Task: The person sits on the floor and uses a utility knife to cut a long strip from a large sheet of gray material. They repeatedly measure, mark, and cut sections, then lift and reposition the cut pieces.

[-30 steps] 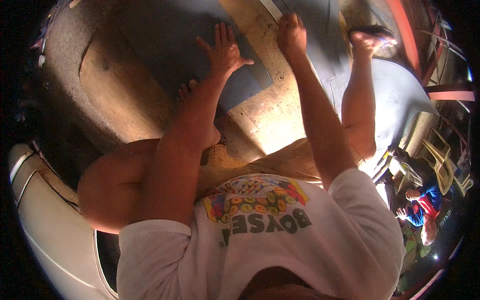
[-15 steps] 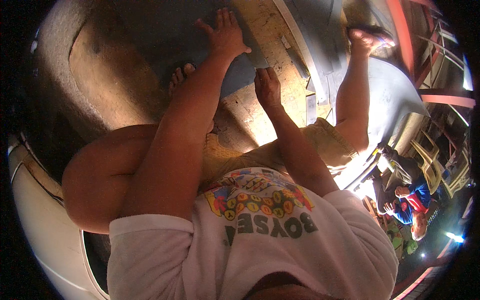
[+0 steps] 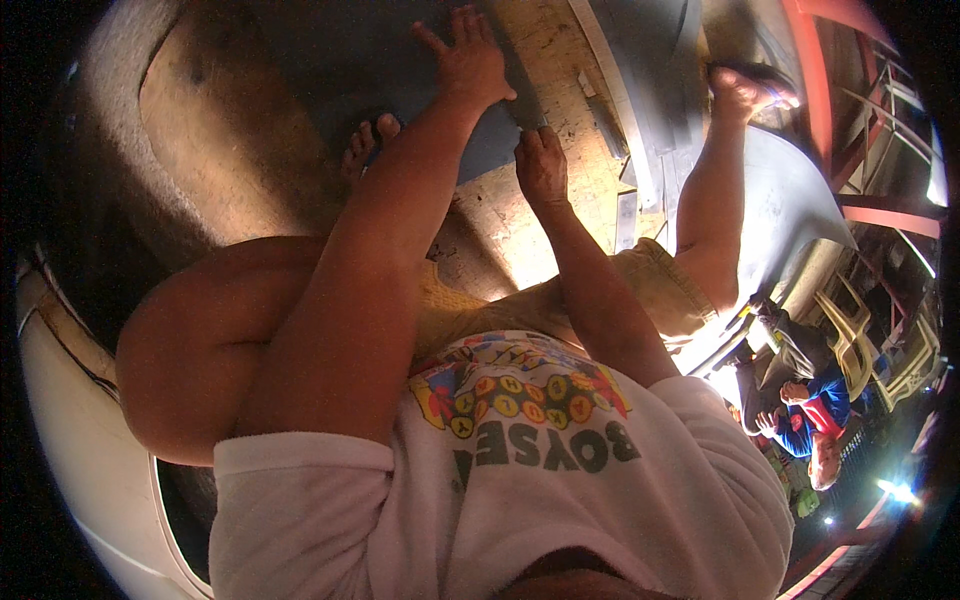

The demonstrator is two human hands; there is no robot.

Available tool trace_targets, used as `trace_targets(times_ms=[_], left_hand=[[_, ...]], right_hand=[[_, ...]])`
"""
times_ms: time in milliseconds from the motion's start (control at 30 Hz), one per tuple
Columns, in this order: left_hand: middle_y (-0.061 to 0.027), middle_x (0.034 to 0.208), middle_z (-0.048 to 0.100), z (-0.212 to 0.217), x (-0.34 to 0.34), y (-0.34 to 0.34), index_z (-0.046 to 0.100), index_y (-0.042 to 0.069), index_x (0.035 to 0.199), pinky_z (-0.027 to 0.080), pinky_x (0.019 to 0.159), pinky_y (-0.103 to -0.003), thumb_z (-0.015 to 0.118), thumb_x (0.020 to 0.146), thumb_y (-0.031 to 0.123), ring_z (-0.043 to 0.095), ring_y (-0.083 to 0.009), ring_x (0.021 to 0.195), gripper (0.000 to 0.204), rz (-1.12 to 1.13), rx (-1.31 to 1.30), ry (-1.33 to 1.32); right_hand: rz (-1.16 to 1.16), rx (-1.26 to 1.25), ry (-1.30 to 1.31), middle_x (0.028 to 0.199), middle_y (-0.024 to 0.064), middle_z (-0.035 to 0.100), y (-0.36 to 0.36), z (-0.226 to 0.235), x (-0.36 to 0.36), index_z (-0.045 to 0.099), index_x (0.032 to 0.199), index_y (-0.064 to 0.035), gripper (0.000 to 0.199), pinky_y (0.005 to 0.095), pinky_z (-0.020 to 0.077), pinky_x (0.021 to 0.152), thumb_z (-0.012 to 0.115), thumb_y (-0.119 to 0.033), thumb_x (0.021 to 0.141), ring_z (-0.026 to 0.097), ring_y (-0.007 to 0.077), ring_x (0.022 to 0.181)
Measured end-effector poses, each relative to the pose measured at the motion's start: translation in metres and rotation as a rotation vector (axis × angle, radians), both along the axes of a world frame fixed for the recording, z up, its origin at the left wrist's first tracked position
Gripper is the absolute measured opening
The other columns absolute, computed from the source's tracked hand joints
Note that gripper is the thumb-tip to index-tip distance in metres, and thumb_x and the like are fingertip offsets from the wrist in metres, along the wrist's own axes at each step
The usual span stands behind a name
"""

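Note:
My left hand (image 3: 465, 60) lies flat with fingers spread on a dark grey sheet (image 3: 370, 70) on the floor. My right hand (image 3: 540, 165) rests at the sheet's near right corner, over a pale wooden board (image 3: 545, 50), fingers curled. Something small and dark shows at its fingertips, but I cannot tell whether it is held. I am crouched: my bare left foot (image 3: 365, 145) stands on the sheet, and my right foot in a sandal (image 3: 745, 85) is planted far to the right.
Narrow grey strips (image 3: 625, 215) lie beside the board. A large curved grey sheet (image 3: 790, 200) and a red metal frame (image 3: 830, 60) are at the right. A person in blue and red (image 3: 810, 425) sits near pale chairs (image 3: 850, 345). A white curved body (image 3: 70, 430) is at left.
My right hand has drawn back from far out on the board to the sheet's near corner. My left hand stays pressed flat on the sheet.

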State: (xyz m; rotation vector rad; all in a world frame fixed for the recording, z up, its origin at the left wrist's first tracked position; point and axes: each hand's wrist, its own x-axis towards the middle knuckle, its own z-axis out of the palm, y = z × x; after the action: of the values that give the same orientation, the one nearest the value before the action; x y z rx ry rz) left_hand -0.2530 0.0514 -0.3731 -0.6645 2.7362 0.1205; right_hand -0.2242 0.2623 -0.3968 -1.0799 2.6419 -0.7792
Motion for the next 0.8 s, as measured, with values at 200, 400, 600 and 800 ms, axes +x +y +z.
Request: trace_targets(times_ms=[200,400,600,800], left_hand=[[-0.0238,0.167,0.021,-0.001,0.002,0.002,0.027,-0.003,0.158,0.012,0.103,-0.090,0.082,0.065,0.069,0.020,-0.0377,0.155,0.130,-0.011,-0.018,0.009],[-0.0241,0.166,0.022,0.002,0.001,0.001,0.026,-0.003,0.158,0.013,0.103,-0.090,0.081,0.064,0.070,0.021,-0.0385,0.155,0.131,-0.011,-0.027,-0.013],[-0.0240,0.166,0.022,0.007,-0.002,-0.001,0.027,-0.004,0.157,0.014,0.103,-0.090,0.081,0.064,0.071,0.021,-0.0390,0.155,0.131,-0.016,-0.011,-0.006],[-0.0182,0.164,0.031,0.024,-0.007,-0.013,0.043,0.002,0.152,0.012,0.106,-0.088,0.079,0.064,0.075,0.028,-0.0344,0.152,0.120,0.039,-0.004,0.017]], right_hand=[[-0.007,-0.007,-0.008,0.093,0.0230,0.057,-0.004,0.003,0.002,0.058,0.100,-0.0012,0.016,0.0529,0.0529,0.070,0.064,0.002,0.085,0.062,0.0442,0.084],[-0.006,0.041,-0.037,0.094,0.0229,0.058,0.003,0.001,0.004,0.058,0.099,-0.0011,0.016,0.0529,0.0527,0.068,0.064,0.001,0.084,0.062,0.0448,0.083],[-0.064,0.014,-0.050,0.094,0.0189,0.062,-0.008,0.001,-0.005,0.064,0.100,-0.0011,0.013,0.0455,0.0545,0.067,0.066,-0.002,0.088,0.065,0.0373,0.081],[-0.226,-0.245,0.027,0.098,0.0200,0.067,-0.034,0.054,-0.042,0.068,0.108,0.0010,0.016,0.0460,0.0553,0.074,0.062,-0.002,0.094,0.068,0.0368,0.086]])
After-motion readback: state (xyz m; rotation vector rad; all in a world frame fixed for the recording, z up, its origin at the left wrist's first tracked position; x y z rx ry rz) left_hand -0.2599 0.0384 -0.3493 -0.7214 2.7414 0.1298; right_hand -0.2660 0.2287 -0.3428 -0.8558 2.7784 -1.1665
